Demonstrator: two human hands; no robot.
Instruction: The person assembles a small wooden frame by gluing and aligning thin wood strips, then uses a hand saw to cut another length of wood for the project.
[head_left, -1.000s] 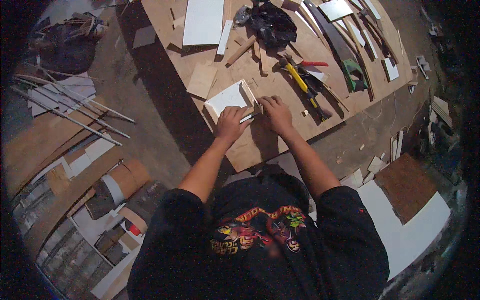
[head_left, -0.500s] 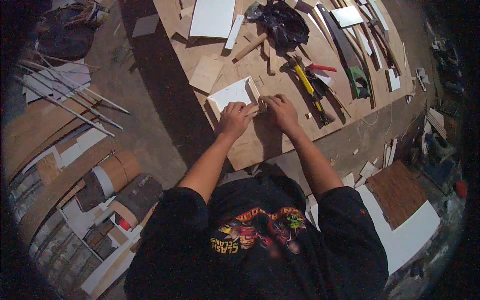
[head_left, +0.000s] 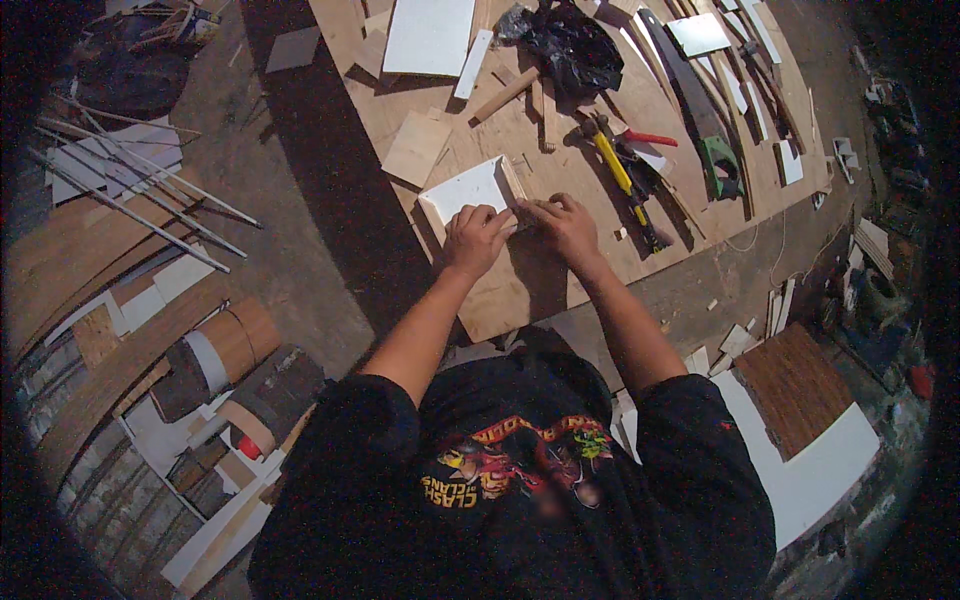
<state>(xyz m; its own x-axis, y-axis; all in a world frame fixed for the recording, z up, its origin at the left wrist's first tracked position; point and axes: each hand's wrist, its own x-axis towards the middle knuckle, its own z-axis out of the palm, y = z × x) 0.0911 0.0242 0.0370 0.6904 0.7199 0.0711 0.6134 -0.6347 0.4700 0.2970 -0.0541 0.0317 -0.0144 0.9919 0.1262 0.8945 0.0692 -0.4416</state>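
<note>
A small shallow wooden tray with a white bottom and raised wooden sides lies near the table's front corner. My left hand is closed over its near side, fingers curled on the wooden edge. At the tray's near right corner is my right hand, its fingers bent together and nearly meeting the left fingertips. What sits between the right fingers is hidden. Close beyond the tray, a square plywood piece lies flat. Right of my right hand rests a hammer with a yellow handle.
On the wooden table are a black plastic bag, a green-handled saw, a red-handled tool, a wooden stick, white boards and several strips. Boards and thin rods cover the floor at left; a brown panel lies at right.
My right fingers have shifted slightly left and straightened along the tray's corner, closer to my left fingertips. My left hand stays on the tray's near side.
</note>
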